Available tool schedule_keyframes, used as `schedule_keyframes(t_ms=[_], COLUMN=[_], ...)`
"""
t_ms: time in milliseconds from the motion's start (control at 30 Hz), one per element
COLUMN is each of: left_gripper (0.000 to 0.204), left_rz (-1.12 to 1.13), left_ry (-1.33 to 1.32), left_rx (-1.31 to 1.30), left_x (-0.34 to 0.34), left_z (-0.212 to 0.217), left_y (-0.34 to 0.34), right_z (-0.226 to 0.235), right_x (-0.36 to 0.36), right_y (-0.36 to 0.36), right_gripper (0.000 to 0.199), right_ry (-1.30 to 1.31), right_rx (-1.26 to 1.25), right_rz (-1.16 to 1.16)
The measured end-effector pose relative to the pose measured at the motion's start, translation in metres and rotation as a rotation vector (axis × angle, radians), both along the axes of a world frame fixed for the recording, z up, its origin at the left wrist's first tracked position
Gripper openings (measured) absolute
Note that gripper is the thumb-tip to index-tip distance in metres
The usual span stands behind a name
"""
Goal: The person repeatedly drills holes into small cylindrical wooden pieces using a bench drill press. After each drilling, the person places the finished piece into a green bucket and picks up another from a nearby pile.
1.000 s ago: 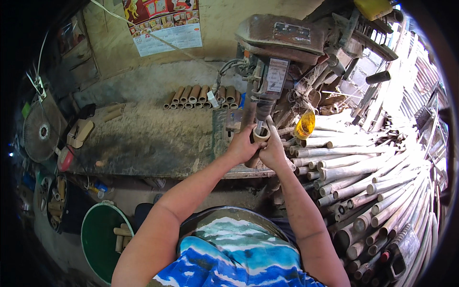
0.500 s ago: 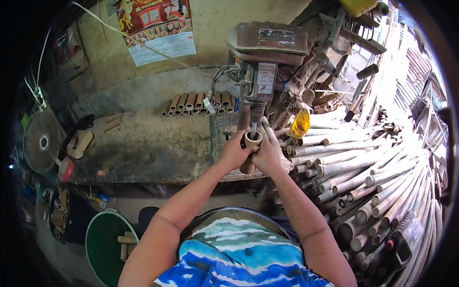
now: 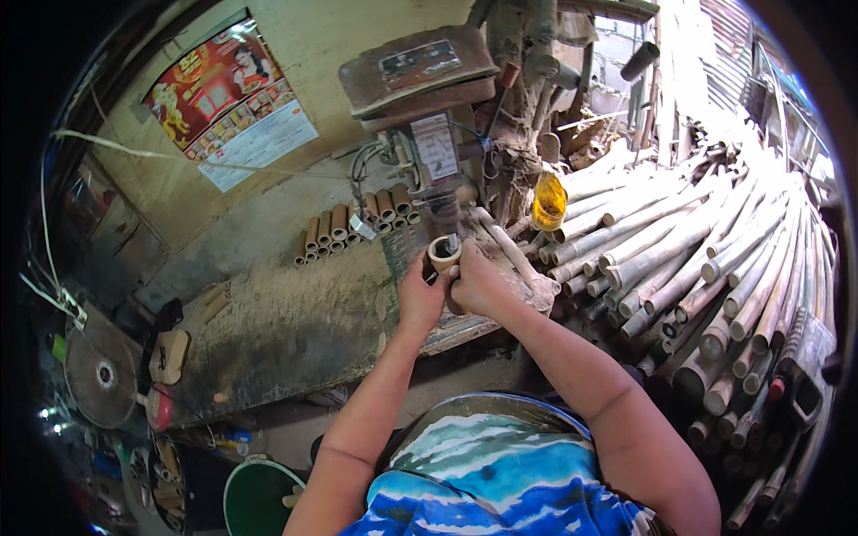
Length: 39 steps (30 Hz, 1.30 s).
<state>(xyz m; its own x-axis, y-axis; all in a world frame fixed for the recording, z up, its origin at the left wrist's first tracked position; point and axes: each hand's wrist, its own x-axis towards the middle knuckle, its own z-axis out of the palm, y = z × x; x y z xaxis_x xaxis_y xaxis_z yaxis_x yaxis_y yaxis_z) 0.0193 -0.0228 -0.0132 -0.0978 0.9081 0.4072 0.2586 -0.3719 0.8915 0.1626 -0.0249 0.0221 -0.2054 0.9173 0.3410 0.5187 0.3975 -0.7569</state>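
A short bamboo tube (image 3: 445,265) is gripped between my two hands under the spindle of a drill press (image 3: 420,76), its open end tilted up toward me. The drill press's spinning or blurred chuck (image 3: 441,214) is just above, and a metal bit (image 3: 453,242) reaches into the tube's mouth. My left hand (image 3: 419,295) wraps the tube's left side, thumb toward the front. Closed round its right side is my right hand (image 3: 481,280), thumb near the other thumb. The tube's lower part is mostly hidden by my hands.
Cut bamboo tubes (image 3: 339,220) are stacked at the back of the dusty workbench (image 3: 295,308). Long bamboo poles (image 3: 657,255) pile up on the right. A yellow container (image 3: 549,202) hangs beside the press. At left are a fan (image 3: 105,373) and a green bucket (image 3: 259,494).
My view has turned and tilted, so the bench and press appear slanted and shifted left. Both hands still hold the bamboo tube at the bit; my right-hand fingers look more curled.
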Motion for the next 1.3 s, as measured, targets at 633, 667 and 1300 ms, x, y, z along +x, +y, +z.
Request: schedule_keyframes(t_ms=[633,667,1300], left_gripper=[0.057,0.056,0.056], left_rz=[-0.16,-0.159,-0.253], left_ry=[0.186,0.187,-0.062], left_rx=[-0.093,-0.082,-0.06], left_x=[0.009,0.009,0.0], left_z=[-0.01,-0.012,-0.012], left_y=[0.01,0.008,-0.007], right_z=[-0.016,-0.016,-0.016], right_x=[0.027,0.027,0.012], right_y=[-0.003,-0.005,-0.016], right_gripper=[0.04,0.041,0.04], right_ry=[0.096,0.086,0.004], right_rx=[-0.02,-0.022,0.011], right_rz=[0.017,0.016,0.01])
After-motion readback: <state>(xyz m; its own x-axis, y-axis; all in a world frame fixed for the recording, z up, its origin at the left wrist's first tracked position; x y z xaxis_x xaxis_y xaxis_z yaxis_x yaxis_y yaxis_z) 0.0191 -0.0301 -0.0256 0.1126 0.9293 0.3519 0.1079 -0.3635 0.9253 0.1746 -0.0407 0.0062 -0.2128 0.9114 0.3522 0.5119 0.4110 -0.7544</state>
